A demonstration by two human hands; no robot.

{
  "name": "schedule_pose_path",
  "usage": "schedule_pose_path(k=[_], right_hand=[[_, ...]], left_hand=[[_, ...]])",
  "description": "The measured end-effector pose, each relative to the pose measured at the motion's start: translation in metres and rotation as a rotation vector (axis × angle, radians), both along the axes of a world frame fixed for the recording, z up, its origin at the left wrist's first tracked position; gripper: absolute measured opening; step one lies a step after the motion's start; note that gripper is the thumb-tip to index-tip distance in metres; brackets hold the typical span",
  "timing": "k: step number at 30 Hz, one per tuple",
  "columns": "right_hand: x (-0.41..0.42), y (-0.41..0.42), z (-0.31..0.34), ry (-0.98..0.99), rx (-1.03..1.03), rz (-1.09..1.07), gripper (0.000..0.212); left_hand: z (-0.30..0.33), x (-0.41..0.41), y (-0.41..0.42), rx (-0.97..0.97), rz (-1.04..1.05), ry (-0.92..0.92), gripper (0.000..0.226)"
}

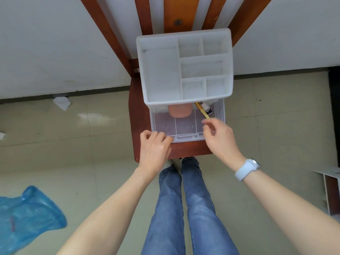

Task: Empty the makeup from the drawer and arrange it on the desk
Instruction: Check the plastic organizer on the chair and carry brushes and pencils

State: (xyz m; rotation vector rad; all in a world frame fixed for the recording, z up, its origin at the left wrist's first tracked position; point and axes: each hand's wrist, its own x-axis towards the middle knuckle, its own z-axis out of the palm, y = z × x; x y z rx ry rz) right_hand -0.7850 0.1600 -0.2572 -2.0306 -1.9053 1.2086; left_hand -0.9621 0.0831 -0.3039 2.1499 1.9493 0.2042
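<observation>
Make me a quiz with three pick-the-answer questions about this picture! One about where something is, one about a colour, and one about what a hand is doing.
1. Where does the white organizer stand?
A. on the floor
B. on a wooden chair
C. on a bed

2. What colour is the round pot in the drawer?
A. pink
B. green
C. black

3. What is the left hand doing?
A. waving in the air
B. holding a cup
C. resting its curled fingers on the front edge of the pulled-out drawer

Answers:
1. B, the red-brown chair seat shows under and beside the organizer.
2. A, the pot looks pink through the clear drawer, beside a yellow pencil-like stick and a dark tube.
3. C, the left hand sits at the drawer's front left corner, while the right hand reaches over the drawer near the stick.
</observation>
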Motion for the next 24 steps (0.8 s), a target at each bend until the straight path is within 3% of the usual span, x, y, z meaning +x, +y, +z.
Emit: schedule_pose_path(k=[3, 9, 15, 20, 24], right_hand=[[-0.009, 0.024, -0.023, -0.233, 0.140, 0.186, 0.038], [-0.034, 0.048, -0.049, -0.543, -0.014, 0.259, 0.039], [-0.031, 0.048, -0.046, -0.460, -0.077, 0.220, 0.029], [-0.012, 0.032, -0.026, -0.478, -0.117, 0.358, 0.021], [-0.002, 0.018, -0.019, -0.452, 0.093, 0.547, 0.023]], left_hand=[[-0.001, 0.000, -0.002, 0.005, 0.031, -0.010, 0.014], [-0.002, 0.000, -0.004, 0.016, 0.058, -0.027, 0.017], [0.001, 0.005, -0.011, 0.101, 0.031, -0.074, 0.016], [-0.004, 0.007, -0.012, 0.034, 0.026, -0.019, 0.017], [-0.003, 0.007, -0.014, 0.064, 0.031, -0.075, 0.015]])
